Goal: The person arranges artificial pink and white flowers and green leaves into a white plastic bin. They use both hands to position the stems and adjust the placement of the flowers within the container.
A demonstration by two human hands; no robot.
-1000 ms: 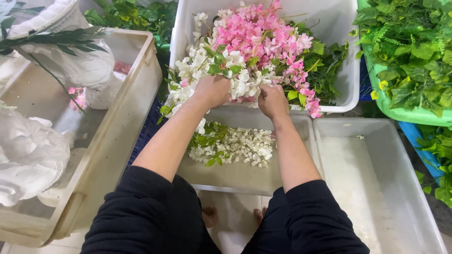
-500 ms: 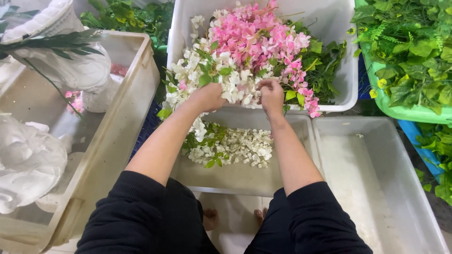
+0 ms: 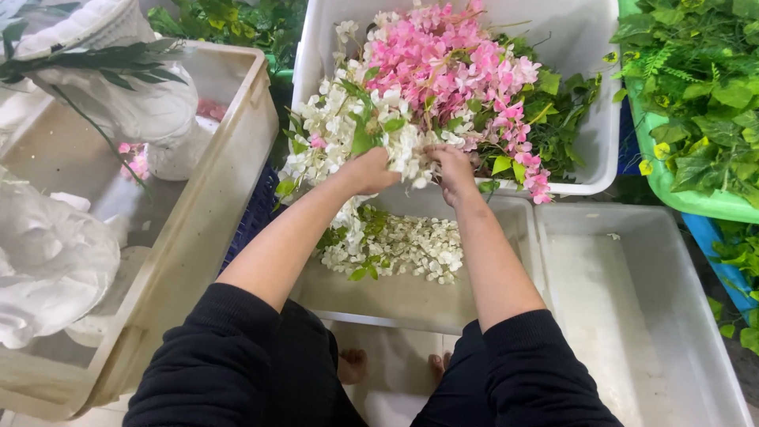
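White flower spray (image 3: 348, 130): petals are looking like thin matt fabric, slightly crinkled; leaves are showing a smooth plastic sheen. Pink flower bunch (image 3: 455, 67): same matt cloth-like finish. Loose white petals (image 3: 411, 249) are lying papery and dull in the grey bin (image 3: 395, 304), whose plastic is looking smooth, scuffed, semi-matt. White tub (image 3: 577, 47): smooth plastic, faintly glossy. Green crate (image 3: 688, 198): glossy moulded plastic. Beige bin (image 3: 213, 205): translucent, worn plastic. White bags (image 3: 47, 261) are appearing as soft crinkled film. 2 black sleeves (image 3: 237, 356): matt knitted cloth
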